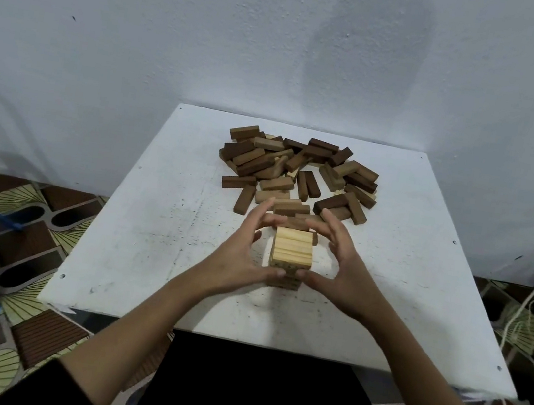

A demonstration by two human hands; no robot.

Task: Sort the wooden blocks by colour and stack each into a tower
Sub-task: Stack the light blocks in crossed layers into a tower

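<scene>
The left hand point(239, 256) and right hand point(342, 272) cup the small tower of pale wooden blocks point(292, 254) from either side, fingers spread and gently curved. Both thumbs touch the tower's near face low down, while the fingertips arch over the far top edge; whether they touch it there cannot be told. The tower stands upright near the middle of the white square table point(136, 234). Behind it, toward the wall, lies a loose heap of mid-brown and dark brown rectangular wooden blocks point(297, 172), with a few pale ones among them.
</scene>
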